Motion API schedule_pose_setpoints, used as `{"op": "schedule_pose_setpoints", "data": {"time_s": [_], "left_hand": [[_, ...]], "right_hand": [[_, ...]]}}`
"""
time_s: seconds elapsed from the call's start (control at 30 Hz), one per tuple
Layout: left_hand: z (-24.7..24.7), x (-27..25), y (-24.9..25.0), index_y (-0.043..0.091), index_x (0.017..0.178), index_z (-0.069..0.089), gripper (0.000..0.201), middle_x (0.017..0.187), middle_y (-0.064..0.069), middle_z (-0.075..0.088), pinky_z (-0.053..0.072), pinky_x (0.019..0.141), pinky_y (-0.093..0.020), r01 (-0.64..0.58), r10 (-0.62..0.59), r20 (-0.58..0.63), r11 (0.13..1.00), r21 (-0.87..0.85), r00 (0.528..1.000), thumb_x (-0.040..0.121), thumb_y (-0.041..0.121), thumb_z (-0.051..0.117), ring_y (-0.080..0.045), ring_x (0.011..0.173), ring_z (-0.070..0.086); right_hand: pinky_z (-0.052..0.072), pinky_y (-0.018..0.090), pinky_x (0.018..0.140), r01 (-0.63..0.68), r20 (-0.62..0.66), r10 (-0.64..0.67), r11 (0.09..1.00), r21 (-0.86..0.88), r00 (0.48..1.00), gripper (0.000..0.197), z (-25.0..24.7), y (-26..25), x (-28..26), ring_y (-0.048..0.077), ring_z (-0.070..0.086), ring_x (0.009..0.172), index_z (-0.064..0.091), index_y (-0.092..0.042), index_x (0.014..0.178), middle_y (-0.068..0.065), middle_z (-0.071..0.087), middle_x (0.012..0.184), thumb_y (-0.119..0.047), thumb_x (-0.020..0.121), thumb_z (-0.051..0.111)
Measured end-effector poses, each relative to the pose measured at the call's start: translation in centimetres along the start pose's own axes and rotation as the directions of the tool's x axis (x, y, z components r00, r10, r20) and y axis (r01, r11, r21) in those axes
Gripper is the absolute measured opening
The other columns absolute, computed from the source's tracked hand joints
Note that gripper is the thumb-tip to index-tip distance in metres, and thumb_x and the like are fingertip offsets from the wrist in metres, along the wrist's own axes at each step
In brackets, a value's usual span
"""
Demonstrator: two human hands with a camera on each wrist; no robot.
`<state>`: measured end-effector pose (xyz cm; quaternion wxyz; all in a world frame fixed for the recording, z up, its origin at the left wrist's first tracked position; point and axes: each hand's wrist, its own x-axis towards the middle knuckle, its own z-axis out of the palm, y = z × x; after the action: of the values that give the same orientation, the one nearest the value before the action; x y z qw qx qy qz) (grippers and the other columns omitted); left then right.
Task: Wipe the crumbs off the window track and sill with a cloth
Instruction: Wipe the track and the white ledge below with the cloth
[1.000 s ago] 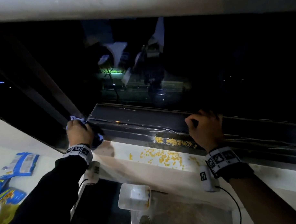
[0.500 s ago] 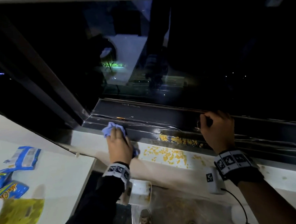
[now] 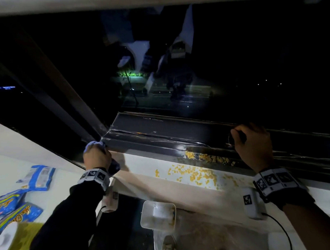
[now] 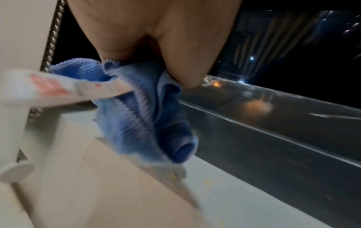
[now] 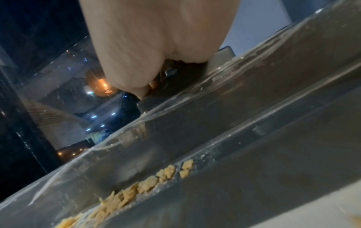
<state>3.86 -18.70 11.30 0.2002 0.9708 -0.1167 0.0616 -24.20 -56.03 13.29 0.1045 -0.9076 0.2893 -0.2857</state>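
The dark window glass fills most of what I can see, and under it runs the dark window track, with the pale sill just in front. To the left is a white surface carrying blue snack packets. The left hand sits at the left end of the track by the corner of the frame, its fingers bunched round a blue cloth that touches the sill. The right hand rests further right on the track's raised rail with its fingers curled over it. Between the hands, yellow crumbs lie scattered on the sill, and more sit in the track groove.
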Motion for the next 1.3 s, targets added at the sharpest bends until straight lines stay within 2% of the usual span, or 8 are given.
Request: {"op": "schedule_pose_setpoints", "data": {"time_s": [0.17, 0.3, 0.47, 0.7, 0.83, 0.97, 1.1, 1.3], "left_hand": [[2.9, -1.8, 2.4, -0.001, 0.082, 0.061, 0.025, 0.091, -0.026, 0.062, 0.044, 0.085, -0.040, -0.044, 0.011, -0.199, 0.985, -0.164, 0.980, 0.075, 0.016, 0.045, -0.040, 0.092, 0.057], [3.5, 0.3, 3.8, 0.003, 0.080, 0.064, 0.015, 0.096, -0.023, 0.066, 0.041, 0.098, -0.042, 0.128, -0.134, -0.067, 0.988, -0.084, 0.989, 0.077, 0.013, 0.052, -0.037, 0.114, 0.054], [2.6, 1.0, 2.5, 0.002, 0.081, 0.064, 0.013, 0.096, -0.026, 0.065, 0.043, 0.086, -0.045, 0.055, -0.055, -0.002, 0.987, 0.151, 0.998, 0.074, 0.007, 0.054, -0.042, 0.095, 0.058], [1.6, -0.9, 7.1, -0.009, 0.082, 0.066, 0.030, 0.090, -0.032, 0.063, 0.047, 0.080, -0.044, 0.162, -0.162, -0.005, 0.987, 0.003, 0.987, 0.082, 0.013, 0.046, -0.045, 0.090, 0.059], [2.2, -7.1, 11.7, 0.001, 0.078, 0.063, 0.027, 0.084, -0.020, 0.065, 0.046, 0.076, -0.035, 0.015, -0.009, 0.099, 0.998, -0.058, 0.995, 0.081, 0.015, 0.041, -0.035, 0.085, 0.059], [0.0, -7.1, 9.9, -0.002, 0.087, 0.066, 0.017, 0.095, -0.024, 0.066, 0.044, 0.075, -0.036, -0.095, 0.118, 0.108, 0.976, -0.194, 0.987, 0.086, 0.008, 0.053, -0.039, 0.090, 0.061], [-2.3, -1.3, 4.6, -0.004, 0.079, 0.063, 0.017, 0.091, -0.030, 0.063, 0.045, 0.079, -0.041, -0.051, 0.051, 0.009, 0.997, -0.065, 0.999, 0.082, 0.008, 0.051, -0.043, 0.090, 0.060], [-0.1, 0.3, 3.1, -0.002, 0.074, 0.061, 0.007, 0.083, -0.027, 0.064, 0.047, 0.078, -0.041, -0.024, 0.014, 0.108, 0.995, 0.094, 0.994, 0.075, 0.001, 0.054, -0.042, 0.089, 0.061]], "right_hand": [[0.045, 0.042, 0.075, 0.026, 0.006, -0.026, 1.000, 0.012, 1.000, 0.029, -0.2, 0.3, 0.1, 0.034, 0.056, 0.085, 0.065, -0.012, 0.084, 0.010, 0.063, 0.088, -0.035, 0.091, 0.048], [0.046, 0.042, 0.076, 0.034, 0.059, -0.037, 0.998, 0.055, 0.998, 0.024, -0.5, 0.5, 0.2, 0.033, 0.057, 0.087, 0.065, -0.016, 0.085, 0.008, 0.064, 0.089, -0.034, 0.090, 0.051], [0.046, 0.042, 0.079, 0.037, 0.043, -0.042, 0.993, 0.116, 0.998, 0.017, -0.9, 0.6, 0.1, 0.030, 0.057, 0.085, 0.066, -0.017, 0.085, 0.005, 0.064, 0.088, -0.030, 0.087, 0.055], [0.042, 0.041, 0.079, 0.042, 0.073, -0.045, 0.998, 0.043, 0.996, 0.016, -0.6, 0.2, 0.0, 0.032, 0.055, 0.084, 0.060, -0.020, 0.085, 0.003, 0.060, 0.090, -0.029, 0.089, 0.048], [0.038, 0.039, 0.077, 0.062, 0.036, -0.063, 0.997, 0.042, 0.997, 0.013, -0.8, -0.3, -0.2, 0.033, 0.054, 0.080, 0.060, -0.018, 0.082, 0.004, 0.060, 0.088, -0.023, 0.088, 0.050], [0.040, 0.041, 0.078, 0.101, 0.020, -0.103, 0.993, 0.059, 0.995, 0.018, -0.6, 0.3, -0.1, 0.033, 0.054, 0.079, 0.060, -0.016, 0.083, 0.005, 0.060, 0.086, -0.026, 0.091, 0.048], [0.040, 0.040, 0.080, 0.079, 0.026, -0.079, 0.997, 0.013, 0.997, 0.020, -0.4, 0.2, -0.2, 0.032, 0.055, 0.081, 0.059, -0.017, 0.083, 0.004, 0.060, 0.088, -0.028, 0.092, 0.045], [0.040, 0.040, 0.079, 0.072, 0.049, -0.071, 0.997, -0.022, 0.996, 0.018, -0.4, 0.1, 0.0, 0.032, 0.055, 0.080, 0.059, -0.018, 0.084, 0.005, 0.060, 0.088, -0.029, 0.091, 0.047]]}}
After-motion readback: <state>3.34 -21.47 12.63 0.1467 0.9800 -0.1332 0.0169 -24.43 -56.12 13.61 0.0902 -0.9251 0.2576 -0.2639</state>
